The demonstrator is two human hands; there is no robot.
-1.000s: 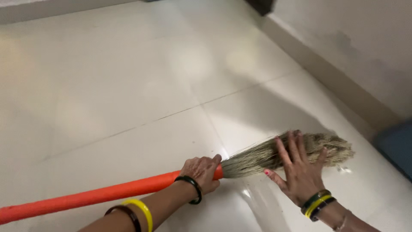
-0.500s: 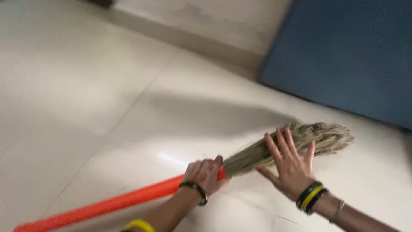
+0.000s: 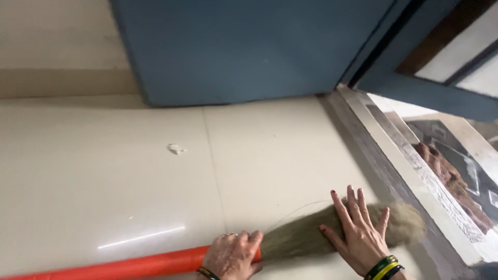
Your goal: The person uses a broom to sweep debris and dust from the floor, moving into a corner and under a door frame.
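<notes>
A broom lies low across the pale tiled floor, with an orange handle (image 3: 124,267) and a head of dry grass bristles (image 3: 301,236). My left hand (image 3: 231,255) is closed around the handle where it meets the bristles. My right hand (image 3: 360,233) rests flat on the bristles with its fingers spread, pressing them toward the floor. Bangles show on my right wrist (image 3: 385,267). The bristle tips reach the edge of a stone door threshold (image 3: 386,168).
A blue door (image 3: 249,46) stands open ahead, its frame (image 3: 425,93) at upper right. A small white scrap (image 3: 176,149) lies on the floor tiles. A patterned doormat (image 3: 456,166) lies beyond the threshold. A beige wall skirting (image 3: 62,80) runs at upper left.
The view has swung right, bringing the blue door and threshold into sight. The broom and both hands sit lower in the frame; the grip and the flat right hand stay the same.
</notes>
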